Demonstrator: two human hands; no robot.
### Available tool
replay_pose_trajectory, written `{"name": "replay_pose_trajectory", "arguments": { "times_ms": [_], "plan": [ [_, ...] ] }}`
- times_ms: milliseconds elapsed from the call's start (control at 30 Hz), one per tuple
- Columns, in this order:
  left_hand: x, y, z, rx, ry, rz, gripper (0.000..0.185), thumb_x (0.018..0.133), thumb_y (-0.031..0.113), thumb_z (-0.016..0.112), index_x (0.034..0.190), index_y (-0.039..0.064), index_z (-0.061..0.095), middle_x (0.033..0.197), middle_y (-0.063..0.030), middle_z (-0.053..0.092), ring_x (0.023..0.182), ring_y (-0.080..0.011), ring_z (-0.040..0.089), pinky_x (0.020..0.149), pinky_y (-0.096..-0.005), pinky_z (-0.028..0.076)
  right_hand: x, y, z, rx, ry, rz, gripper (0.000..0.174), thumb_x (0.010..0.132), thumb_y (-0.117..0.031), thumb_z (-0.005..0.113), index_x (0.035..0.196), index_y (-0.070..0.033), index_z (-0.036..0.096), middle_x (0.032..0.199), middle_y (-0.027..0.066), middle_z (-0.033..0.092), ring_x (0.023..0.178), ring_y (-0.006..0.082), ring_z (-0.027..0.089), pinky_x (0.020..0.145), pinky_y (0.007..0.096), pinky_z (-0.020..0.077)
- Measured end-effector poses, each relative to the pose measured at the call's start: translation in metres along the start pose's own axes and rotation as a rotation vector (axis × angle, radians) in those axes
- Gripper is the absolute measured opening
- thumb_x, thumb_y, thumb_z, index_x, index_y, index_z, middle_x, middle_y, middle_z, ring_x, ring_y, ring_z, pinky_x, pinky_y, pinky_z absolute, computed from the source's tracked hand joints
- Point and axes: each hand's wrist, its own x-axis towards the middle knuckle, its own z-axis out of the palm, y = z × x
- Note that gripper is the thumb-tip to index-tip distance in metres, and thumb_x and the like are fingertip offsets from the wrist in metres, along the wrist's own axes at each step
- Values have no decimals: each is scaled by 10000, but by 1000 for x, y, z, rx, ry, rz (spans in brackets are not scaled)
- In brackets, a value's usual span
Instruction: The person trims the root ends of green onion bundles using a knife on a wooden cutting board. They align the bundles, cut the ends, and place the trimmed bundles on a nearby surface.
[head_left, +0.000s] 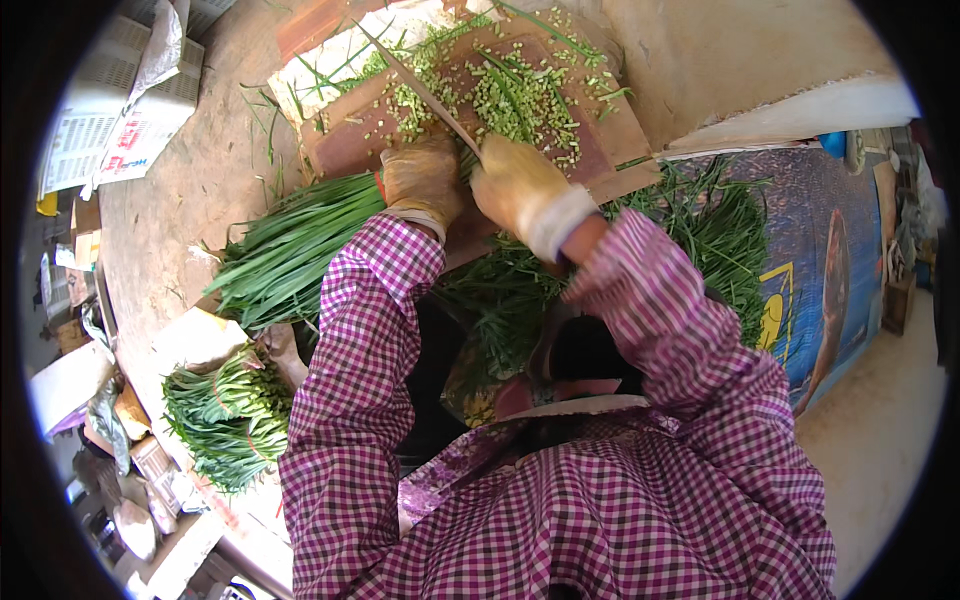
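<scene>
My right hand (521, 184), in a worn yellowish work glove, is closed around the handle end of a long knife (420, 86); its blade points up and left over a brown board (349, 150). Beside it, my left hand (421, 180), gloved too, grips a bundle of long green leafy stalks (307, 240) at the board's near edge. A red band shows on the bundle by my left wrist. Short chopped pale green stem pieces (517, 105) lie scattered across the board. The fingertips of both hands are hidden.
Banded green bundles (229, 420) lie at the lower left. Loose long green leaves (716, 240) are heaped over my lap and to the right, beside a blue printed sheet (847, 247). White crates (127, 105) stand at the upper left. A pale wall edge (795, 112) rises at the upper right.
</scene>
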Motion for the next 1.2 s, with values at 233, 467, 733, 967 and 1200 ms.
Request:
{"name": "replay_pose_trajectory", "arguments": {
  "times_ms": [233,467,733,967,1200],
  "plan": [
    [-40,-28,-25,-114,89,131,1206,663,579,836,1563,59,225,1388,-230,526,1220,-414,571,1048,-550,448,-3,65,-57,581,-161,382,211,900,-214,646,950,-11,612,684,60,592,515,172,553,467,330,472],
    [-71,-68,-12,-44,-3,-13,1161,621,495,824,1553,61,284,1298,-223,592,1205,-385,584,1078,-485,427,-24,140,-51,-234,171,199,582,883,-368,711,1350,-56,560,1176,166,684,1076,326,659,932,427,512],
    [-96,-53,-101,-545,264,199,1091,631,394,864,1516,32,339,1269,-249,611,1170,-375,616,1011,-424,492,-77,1,-103,362,530,-326,556,861,-308,738,1356,-111,582,1293,101,641,1167,336,597,1071,441,429],
    [-131,37,-161,-579,383,82,1084,609,411,884,1478,0,384,1222,-244,631,1114,-395,638,975,-444,502,-146,-75,-160,-398,789,-682,217,865,-334,703,888,-121,742,1140,52,677,1034,264,623,907,426,464],
    [-162,84,-157,-708,530,164,1124,612,397,883,1498,-38,345,1148,-245,675,1056,-382,670,896,-434,539,-178,-10,-214,-256,1176,-374,152,898,-152,652,977,-43,720,1010,139,698,911,310,662,806,401,526]
  ]
}}
